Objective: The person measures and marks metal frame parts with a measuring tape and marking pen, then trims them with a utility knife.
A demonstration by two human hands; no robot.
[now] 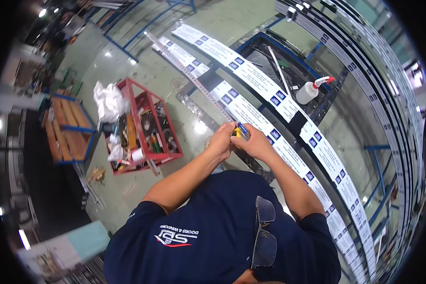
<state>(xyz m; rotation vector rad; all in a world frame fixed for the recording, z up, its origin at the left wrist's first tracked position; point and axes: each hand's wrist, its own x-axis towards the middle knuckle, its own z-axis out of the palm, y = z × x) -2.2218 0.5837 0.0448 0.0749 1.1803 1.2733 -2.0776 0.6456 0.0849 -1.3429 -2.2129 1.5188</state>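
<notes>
My left hand (223, 138) is closed around a yellow tape measure (236, 133), close in front of my chest. My right hand (254, 143) is beside it, its fingers closed on a blue pen-like item (243, 128). The tape blade (189, 74) runs out from my hands to the upper left, over a short film-covered profile (182, 57). Near my hands lies a longer profile (281, 151) wrapped in white film with blue logos. Beyond it is another long wrapped profile (265, 85). My fingers hide much of the tape case.
A red tool carrier (163, 155) full of tools stands on the floor at the left. A white spray bottle (307, 93) with a red trigger stands beyond the profiles, by a dark tray (274, 59). Long dark profiles (359, 71) fill a rack at the right.
</notes>
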